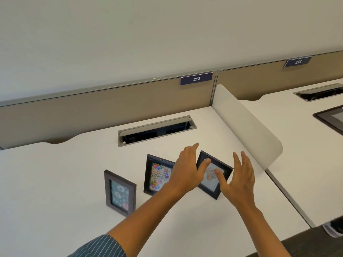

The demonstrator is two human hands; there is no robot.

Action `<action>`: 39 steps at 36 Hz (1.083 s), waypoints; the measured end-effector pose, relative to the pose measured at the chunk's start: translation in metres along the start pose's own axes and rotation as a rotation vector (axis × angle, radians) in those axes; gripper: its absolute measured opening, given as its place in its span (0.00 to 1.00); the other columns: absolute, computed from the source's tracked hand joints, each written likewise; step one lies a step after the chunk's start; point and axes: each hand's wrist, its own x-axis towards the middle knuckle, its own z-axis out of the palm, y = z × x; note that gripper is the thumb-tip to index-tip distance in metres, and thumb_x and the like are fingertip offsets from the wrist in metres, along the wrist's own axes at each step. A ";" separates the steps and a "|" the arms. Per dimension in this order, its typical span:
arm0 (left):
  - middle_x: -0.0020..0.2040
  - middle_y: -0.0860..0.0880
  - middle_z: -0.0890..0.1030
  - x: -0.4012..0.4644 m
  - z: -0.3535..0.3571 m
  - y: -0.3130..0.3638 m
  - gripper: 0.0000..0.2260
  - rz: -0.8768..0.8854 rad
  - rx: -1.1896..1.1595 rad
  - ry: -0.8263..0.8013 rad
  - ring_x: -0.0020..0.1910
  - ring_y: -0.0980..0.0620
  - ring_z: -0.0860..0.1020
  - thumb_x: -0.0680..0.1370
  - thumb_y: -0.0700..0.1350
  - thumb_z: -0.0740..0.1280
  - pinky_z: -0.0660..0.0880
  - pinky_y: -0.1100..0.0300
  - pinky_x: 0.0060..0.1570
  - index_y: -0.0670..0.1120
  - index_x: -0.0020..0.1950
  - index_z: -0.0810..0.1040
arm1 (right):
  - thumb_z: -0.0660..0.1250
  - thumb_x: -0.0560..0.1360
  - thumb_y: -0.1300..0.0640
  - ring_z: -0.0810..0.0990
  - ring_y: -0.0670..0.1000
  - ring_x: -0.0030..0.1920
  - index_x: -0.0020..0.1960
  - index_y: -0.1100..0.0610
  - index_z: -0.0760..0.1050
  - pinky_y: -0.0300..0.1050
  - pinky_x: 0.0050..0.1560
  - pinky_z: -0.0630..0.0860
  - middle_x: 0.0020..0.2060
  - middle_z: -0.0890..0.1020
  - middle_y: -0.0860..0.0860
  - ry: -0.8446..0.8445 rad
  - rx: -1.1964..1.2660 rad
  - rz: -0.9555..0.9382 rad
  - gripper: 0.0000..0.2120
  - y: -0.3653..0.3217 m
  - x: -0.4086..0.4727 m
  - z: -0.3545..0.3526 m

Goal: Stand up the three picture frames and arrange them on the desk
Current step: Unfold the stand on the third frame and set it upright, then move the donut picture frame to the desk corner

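Three frames stand on the desk (pixel 55 182); the right frame (pixel 213 175), turned askew, lies between my spread left hand (pixel 185 173) and spread right hand (pixel 239 179), neither gripping.

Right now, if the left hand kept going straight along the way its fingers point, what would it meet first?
The left hand points away toward the open cable tray. Bare desk lies between, so the tray's edge looks like first contact, though the hand's height above the desk is unclear.

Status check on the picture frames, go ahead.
Left hand and right hand open, flanking right frame. Gray frame and birthday frame standing. No obstruction seen.
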 end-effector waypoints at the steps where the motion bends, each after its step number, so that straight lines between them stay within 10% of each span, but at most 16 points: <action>1: 0.80 0.51 0.66 -0.002 -0.006 -0.001 0.33 0.026 0.025 0.015 0.77 0.50 0.66 0.81 0.66 0.60 0.70 0.49 0.73 0.53 0.82 0.57 | 0.64 0.78 0.33 0.49 0.59 0.87 0.87 0.52 0.54 0.70 0.83 0.52 0.88 0.52 0.55 0.009 -0.025 -0.024 0.45 -0.004 -0.001 0.001; 15: 0.82 0.50 0.64 -0.031 -0.099 -0.066 0.34 0.023 0.153 0.218 0.80 0.49 0.60 0.81 0.69 0.54 0.59 0.46 0.77 0.51 0.82 0.60 | 0.66 0.79 0.35 0.43 0.57 0.88 0.87 0.51 0.55 0.65 0.85 0.41 0.88 0.46 0.51 0.047 -0.052 -0.240 0.43 -0.090 -0.003 0.026; 28: 0.79 0.50 0.68 -0.081 -0.170 -0.164 0.30 -0.274 0.072 0.263 0.78 0.47 0.65 0.82 0.66 0.54 0.63 0.44 0.76 0.53 0.80 0.64 | 0.64 0.84 0.44 0.48 0.48 0.87 0.86 0.49 0.57 0.53 0.82 0.57 0.87 0.52 0.44 -0.182 0.306 -0.379 0.34 -0.175 -0.041 0.077; 32: 0.79 0.51 0.69 -0.100 -0.179 -0.192 0.29 -0.370 0.012 0.252 0.77 0.48 0.66 0.82 0.67 0.55 0.66 0.43 0.76 0.54 0.79 0.64 | 0.63 0.84 0.45 0.54 0.47 0.86 0.85 0.45 0.57 0.53 0.78 0.71 0.86 0.54 0.40 -0.326 0.443 -0.328 0.32 -0.195 -0.060 0.092; 39: 0.78 0.48 0.70 -0.124 -0.185 -0.221 0.33 -0.535 -0.150 0.168 0.76 0.48 0.69 0.80 0.69 0.53 0.69 0.55 0.71 0.52 0.80 0.63 | 0.62 0.87 0.47 0.62 0.46 0.82 0.84 0.48 0.61 0.52 0.82 0.64 0.82 0.67 0.45 -0.480 0.524 -0.098 0.27 -0.221 -0.086 0.123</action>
